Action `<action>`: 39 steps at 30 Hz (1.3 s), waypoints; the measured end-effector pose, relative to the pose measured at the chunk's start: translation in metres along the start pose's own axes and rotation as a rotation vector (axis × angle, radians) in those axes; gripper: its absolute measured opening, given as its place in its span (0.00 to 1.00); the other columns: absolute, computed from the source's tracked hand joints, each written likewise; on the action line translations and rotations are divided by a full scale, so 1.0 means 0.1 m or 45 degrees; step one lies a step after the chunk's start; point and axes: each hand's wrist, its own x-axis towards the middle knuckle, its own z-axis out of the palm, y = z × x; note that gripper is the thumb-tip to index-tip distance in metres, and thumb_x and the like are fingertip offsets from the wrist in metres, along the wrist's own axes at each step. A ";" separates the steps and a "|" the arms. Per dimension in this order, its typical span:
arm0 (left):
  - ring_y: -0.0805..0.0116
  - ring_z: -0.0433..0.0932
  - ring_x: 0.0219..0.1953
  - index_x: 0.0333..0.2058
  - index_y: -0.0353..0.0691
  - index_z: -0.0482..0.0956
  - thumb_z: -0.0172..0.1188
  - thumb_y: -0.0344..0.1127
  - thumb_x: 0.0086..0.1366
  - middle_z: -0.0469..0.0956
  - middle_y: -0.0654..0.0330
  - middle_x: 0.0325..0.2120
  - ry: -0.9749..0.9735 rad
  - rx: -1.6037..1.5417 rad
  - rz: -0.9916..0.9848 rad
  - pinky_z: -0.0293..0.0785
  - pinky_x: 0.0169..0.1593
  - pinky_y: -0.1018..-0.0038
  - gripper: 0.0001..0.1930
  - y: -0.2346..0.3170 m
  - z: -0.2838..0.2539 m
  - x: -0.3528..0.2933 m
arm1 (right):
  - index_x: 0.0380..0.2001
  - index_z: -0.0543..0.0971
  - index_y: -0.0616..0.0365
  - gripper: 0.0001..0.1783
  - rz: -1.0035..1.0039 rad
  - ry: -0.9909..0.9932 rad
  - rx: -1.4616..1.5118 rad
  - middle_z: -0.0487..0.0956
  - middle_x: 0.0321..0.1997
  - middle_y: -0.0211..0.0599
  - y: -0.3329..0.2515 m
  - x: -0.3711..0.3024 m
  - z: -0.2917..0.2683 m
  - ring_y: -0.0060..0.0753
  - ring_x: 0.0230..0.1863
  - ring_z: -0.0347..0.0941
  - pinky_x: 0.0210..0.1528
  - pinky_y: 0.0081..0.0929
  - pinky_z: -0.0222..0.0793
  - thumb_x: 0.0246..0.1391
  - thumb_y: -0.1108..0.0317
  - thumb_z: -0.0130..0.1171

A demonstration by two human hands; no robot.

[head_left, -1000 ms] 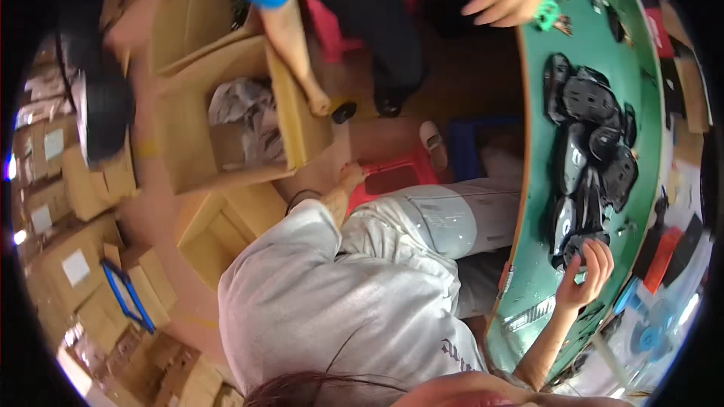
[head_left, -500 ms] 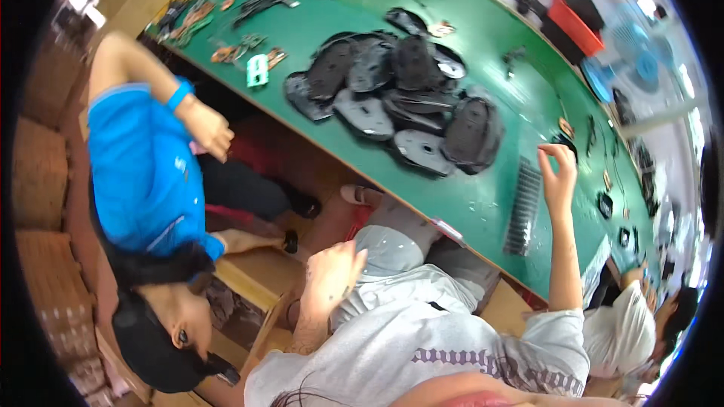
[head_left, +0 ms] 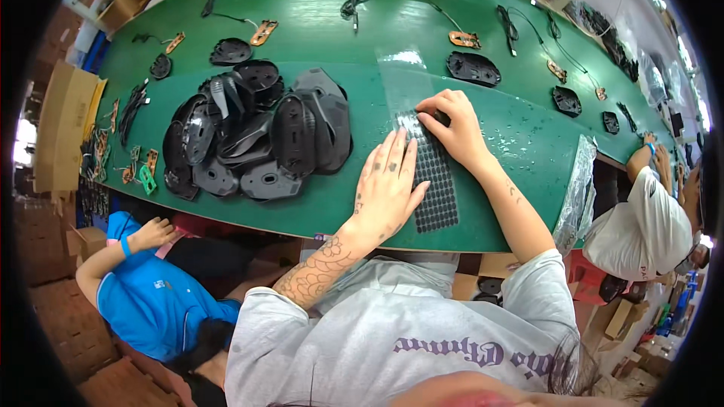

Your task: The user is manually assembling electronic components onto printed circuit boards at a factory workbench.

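Note:
A clear sheet with rows of small black round pads (head_left: pixel 435 192) lies on the green bench in front of me. My left hand (head_left: pixel 386 188) rests flat on the sheet's left side, fingers stretched out. At the far end of the rows, my right hand (head_left: pixel 458 132) has thumb and forefinger together in a pinch. Something dark shows under those fingers, but I cannot tell what it is. To the left of my hands is a heap of black plastic computer mouse shells (head_left: pixel 294 136), some stacked on others.
Mouse shells (head_left: pixel 473 68), orange circuit boards (head_left: pixel 464 39) and coiled black cables (head_left: pixel 356 1) lie along the bench's far side. A crumpled clear plastic bag (head_left: pixel 577 192) is at the right front edge. A co-worker in blue (head_left: pixel 162 294) sits left; another in white (head_left: pixel 637 218) sits right.
My view has turned toward the sheet. My left hand has come up from near my lap onto the sheet; my right hand, raised before, is now down at its far end.

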 end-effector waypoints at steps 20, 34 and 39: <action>0.50 0.53 0.69 0.63 0.29 0.58 0.58 0.45 0.61 0.53 0.41 0.67 -0.143 0.036 -0.084 0.52 0.68 0.61 0.37 0.04 -0.06 0.08 | 0.30 0.77 0.54 0.06 -0.014 -0.102 0.046 0.73 0.32 0.26 0.01 0.12 0.00 0.28 0.36 0.64 0.47 0.27 0.59 0.46 0.74 0.60; 0.52 0.68 0.59 0.60 0.28 0.63 0.59 0.38 0.59 0.60 0.42 0.62 -0.006 -0.116 -0.039 0.66 0.58 0.63 0.32 0.07 -0.73 0.27 | 0.32 0.76 0.55 0.08 -0.055 -0.017 0.409 0.76 0.33 0.26 0.00 0.08 0.00 0.27 0.32 0.68 0.41 0.23 0.63 0.47 0.75 0.60; 0.51 0.77 0.33 0.37 0.37 0.79 0.55 0.40 0.57 0.80 0.51 0.31 0.113 0.160 -0.205 0.74 0.39 0.60 0.14 -0.82 -1.58 1.52 | 0.33 0.76 0.57 0.05 0.329 0.184 0.675 0.75 0.26 0.29 0.09 0.01 -0.16 0.23 0.24 0.65 0.30 0.20 0.64 0.51 0.75 0.57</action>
